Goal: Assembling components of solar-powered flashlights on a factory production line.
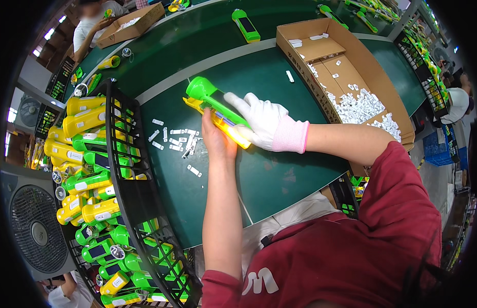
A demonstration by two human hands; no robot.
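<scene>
My gloved right hand [263, 123] fingers [237, 102] lie flat along the green flashlight [210, 97], pressing it onto the yellow flashlight [225, 131] on the green table [279, 174]; my bare left hand [218, 141] grips them from below.

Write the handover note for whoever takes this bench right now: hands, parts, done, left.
Left hand, bare: on the yellow flashlight lying on the green table.
Right hand, white glove: holds the green flashlight on top of the yellow one.
Small white pieces lie left of the hands; more fill the cardboard box.
Done: cannot tell.
Left: black crate full of flashlights.
</scene>
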